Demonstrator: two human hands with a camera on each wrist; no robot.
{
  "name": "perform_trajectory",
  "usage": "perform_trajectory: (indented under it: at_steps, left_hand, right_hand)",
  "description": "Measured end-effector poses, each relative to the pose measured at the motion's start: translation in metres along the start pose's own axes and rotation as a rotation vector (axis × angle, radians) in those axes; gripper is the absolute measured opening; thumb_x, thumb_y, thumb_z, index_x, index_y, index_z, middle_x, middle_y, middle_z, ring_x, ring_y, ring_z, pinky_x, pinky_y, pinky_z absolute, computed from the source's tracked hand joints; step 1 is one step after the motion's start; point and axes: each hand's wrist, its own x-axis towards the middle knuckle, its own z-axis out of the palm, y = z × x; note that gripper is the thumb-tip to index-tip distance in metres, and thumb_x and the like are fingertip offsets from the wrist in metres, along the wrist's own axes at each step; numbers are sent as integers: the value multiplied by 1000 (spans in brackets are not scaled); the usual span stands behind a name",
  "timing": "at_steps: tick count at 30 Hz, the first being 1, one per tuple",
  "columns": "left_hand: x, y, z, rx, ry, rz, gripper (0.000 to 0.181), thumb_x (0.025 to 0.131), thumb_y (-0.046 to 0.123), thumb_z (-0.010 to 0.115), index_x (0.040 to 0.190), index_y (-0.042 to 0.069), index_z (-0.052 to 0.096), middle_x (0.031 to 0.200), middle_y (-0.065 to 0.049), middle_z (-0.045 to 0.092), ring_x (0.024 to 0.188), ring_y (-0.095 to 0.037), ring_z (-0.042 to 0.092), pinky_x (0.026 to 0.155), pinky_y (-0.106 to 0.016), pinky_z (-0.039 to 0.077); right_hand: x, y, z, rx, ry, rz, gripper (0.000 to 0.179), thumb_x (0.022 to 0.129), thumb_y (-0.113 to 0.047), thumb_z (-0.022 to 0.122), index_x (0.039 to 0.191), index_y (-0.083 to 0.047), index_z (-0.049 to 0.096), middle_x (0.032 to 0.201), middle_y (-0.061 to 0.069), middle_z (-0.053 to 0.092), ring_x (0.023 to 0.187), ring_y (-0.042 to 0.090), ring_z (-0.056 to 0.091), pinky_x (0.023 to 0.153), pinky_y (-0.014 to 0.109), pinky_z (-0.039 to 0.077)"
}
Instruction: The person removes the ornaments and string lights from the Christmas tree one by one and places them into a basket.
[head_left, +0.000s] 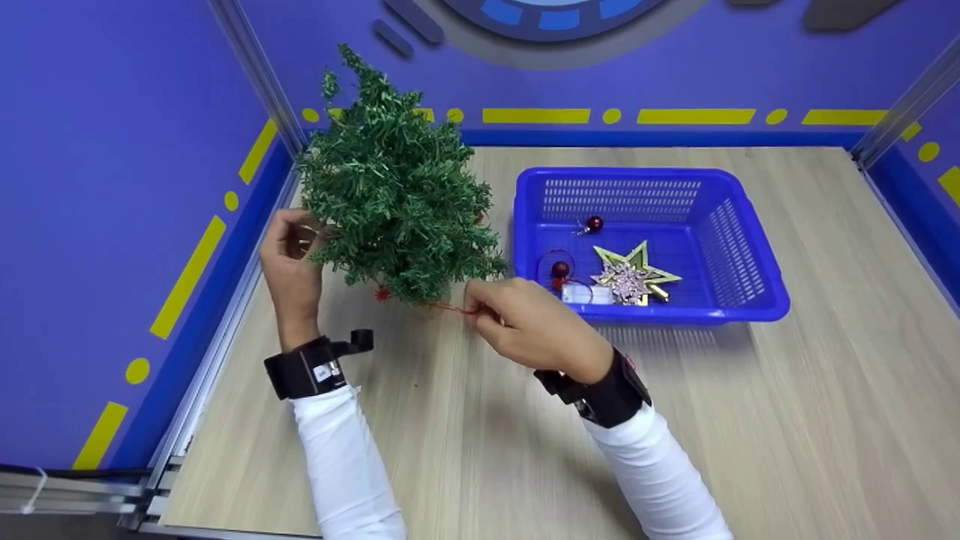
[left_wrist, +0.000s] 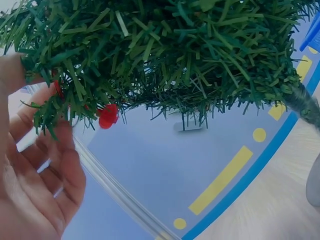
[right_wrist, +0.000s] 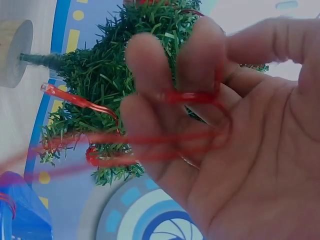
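One green tree [head_left: 397,187] is on the tabletop [head_left: 847,427], at the left of one blue basket [head_left: 675,314]. The left hand [head_left: 296,281] has its fingers partly curled around a branch tip; whether they also hold wire, I cannot tell. The right hand [head_left: 536,322], fingers well bent, pinches a red wire [head_left: 452,307]. In the basket lie at least two red balls [head_left: 595,223], one gold star [head_left: 639,259], one pink snowflake [head_left: 627,283] and one white box [head_left: 581,294].

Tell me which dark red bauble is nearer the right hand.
The front-left bauble, just behind the white box in the blue basket. The back bauble lies farther from the right hand, near the rear wall.
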Motion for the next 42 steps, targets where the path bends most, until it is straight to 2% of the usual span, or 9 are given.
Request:
perform_trajectory:
  at_steps: [6,9,14,17,21,25,31,37,42]
  left_hand:
    - [-1,-2,0,-14,-13,91,13,82,-20,49,90,-18,59,83,2,65,69,-11,58,64,-24,44]
    - [-2,-3,-1,-20,-19,108,3,85,-16,59,87,-18,58,82,5,65,66,-8,55,62,-22,42]
    - [-3,-4,-1,-120,-29,133,19,90,0,68,82,-15,59,73,2,66,60,-9,59,59,-23,46]
    - [-2,-4,-2,-185,-21,158,25,91,6,67,79,-14,59,64,-3,66,55,-13,60,55,-25,47]
    - [-1,-2,-1,-197,2,184,26,92,7,65,79,-14,58,63,-5,65,54,-17,59,53,-26,46]
    - [-1,3,2,-203,40,194,18,90,9,63,93,-8,66,75,-5,63,63,-18,55,60,-26,43]
    - [-1,25,4,-110,48,180,37,92,15,59,126,1,65,108,-7,65,86,-19,55,74,-28,42]
    - [-10,60,11,-63,30,152,35,95,14,55,125,0,66,126,-17,60,97,-23,55,83,-28,41]
    - [-13,71,9,-12,-28,120,40,98,19,57,135,5,62,150,-7,49,117,-26,55,94,-33,44]
  right_hand:
    - [-1,-2,-2,36,69,2,19,96,-9,48,88,-17,63,71,-9,58,61,5,50,61,28,45]
    - [-2,-2,-2,75,75,-18,15,102,-17,52,98,-19,67,64,-11,53,54,2,46,53,24,38]
    - [-3,-2,-2,119,74,-98,19,106,-29,54,115,-22,70,63,-10,47,51,2,40,50,22,31]
    - [-2,-1,-2,124,106,-143,21,107,-27,53,114,-22,72,66,-9,49,53,3,39,52,22,32]
    - [-2,0,0,128,88,-171,21,107,-29,54,105,-18,72,68,-9,51,53,5,43,52,22,34]
    - [0,-4,4,103,39,-179,28,107,-33,51,91,-16,67,68,-9,55,55,3,46,55,21,40]
    - [0,-10,7,77,-5,-248,30,107,-31,51,88,-14,67,69,-8,55,57,0,46,59,20,44]
    - [-1,-10,6,99,6,-296,24,106,-29,55,99,-13,71,67,-8,55,53,-1,42,53,19,38]
    - [-3,-12,6,93,-24,-213,24,109,-30,48,98,-13,62,71,-10,47,59,1,43,59,22,41]
